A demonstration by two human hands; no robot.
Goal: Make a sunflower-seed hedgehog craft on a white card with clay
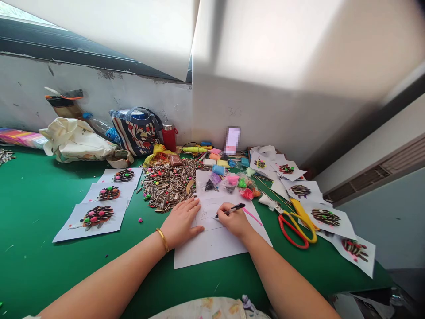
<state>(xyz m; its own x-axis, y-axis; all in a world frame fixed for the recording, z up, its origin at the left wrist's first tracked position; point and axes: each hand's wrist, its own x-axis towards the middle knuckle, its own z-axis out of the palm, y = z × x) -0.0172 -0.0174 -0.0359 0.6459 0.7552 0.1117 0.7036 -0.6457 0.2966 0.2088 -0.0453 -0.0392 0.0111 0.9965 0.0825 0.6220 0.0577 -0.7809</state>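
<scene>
My right hand is closed around a black pen, its tip touching a white sheet of paper. A thin outline drawing shows on the paper between my hands. My left hand, a gold bangle at its wrist, lies flat with fingers stretched over the sheet's left edge. Just beyond the left fingertips spreads a heap of striped sunflower seeds dotted with small coloured balls. Bags of coloured clay lie on the paper's far end, and a pink strip rests right of my right hand.
Red-and-yellow scissors lie on the green table at right. Cards with seed hedgehogs stand left and right. Along the wall are a cream bag, a striped bag, a red bottle and a phone.
</scene>
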